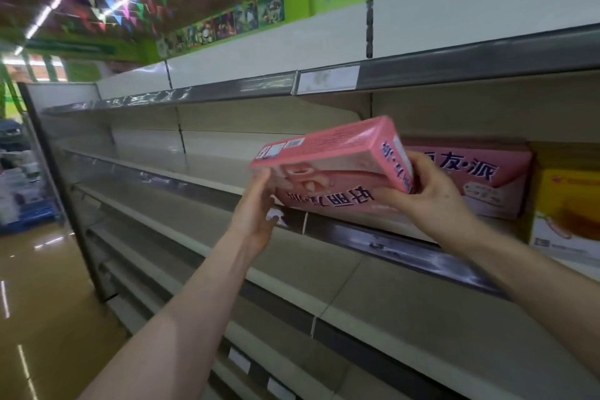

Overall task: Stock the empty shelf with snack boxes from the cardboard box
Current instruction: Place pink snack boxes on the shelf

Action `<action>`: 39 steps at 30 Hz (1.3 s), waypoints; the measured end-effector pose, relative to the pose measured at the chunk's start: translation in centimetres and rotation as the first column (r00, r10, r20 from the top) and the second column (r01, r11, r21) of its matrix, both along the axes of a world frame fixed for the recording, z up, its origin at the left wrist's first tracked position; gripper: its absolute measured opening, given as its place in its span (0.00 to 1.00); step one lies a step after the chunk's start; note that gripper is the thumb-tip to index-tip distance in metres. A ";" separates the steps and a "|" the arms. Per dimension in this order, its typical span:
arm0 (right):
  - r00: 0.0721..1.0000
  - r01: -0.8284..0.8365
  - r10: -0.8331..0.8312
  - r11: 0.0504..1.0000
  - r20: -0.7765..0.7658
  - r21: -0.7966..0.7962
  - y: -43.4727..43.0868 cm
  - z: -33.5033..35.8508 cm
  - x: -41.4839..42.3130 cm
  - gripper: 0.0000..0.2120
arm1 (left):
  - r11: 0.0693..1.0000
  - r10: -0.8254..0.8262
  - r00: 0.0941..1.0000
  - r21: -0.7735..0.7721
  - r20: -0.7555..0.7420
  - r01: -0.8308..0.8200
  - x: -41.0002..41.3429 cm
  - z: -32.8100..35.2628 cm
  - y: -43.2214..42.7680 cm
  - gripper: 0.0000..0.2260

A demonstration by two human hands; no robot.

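I hold a pink snack box (328, 162) in front of the middle shelf (207, 169), upside down and tilted. My left hand (256, 211) grips its lower left end from below. My right hand (425, 195) grips its right end, fingers curled round the edge. Behind it a second pink snack box (480, 175) stands on the shelf, and a yellow box (568, 204) stands to its right. The cardboard box is out of sight.
Long bare shelves run away to the left, above (227, 91) and below (324, 269) the held box. The shelf end panel (58, 172) stands at the left. Beyond it lie a shiny aisle floor (42, 302) and stacked goods (19, 185).
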State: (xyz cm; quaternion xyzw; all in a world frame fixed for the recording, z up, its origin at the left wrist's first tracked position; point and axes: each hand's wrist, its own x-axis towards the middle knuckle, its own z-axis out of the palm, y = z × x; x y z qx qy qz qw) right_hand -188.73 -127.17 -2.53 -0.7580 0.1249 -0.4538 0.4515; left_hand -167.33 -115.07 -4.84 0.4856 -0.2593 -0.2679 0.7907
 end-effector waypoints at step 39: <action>0.795 0.114 0.130 0.927 -0.593 0.356 -1.4 7.5 -4.9 0.12 | 0.863 -0.472 0.864 0.107 -0.176 0.494 -9.0 2.8 -6.8 0.07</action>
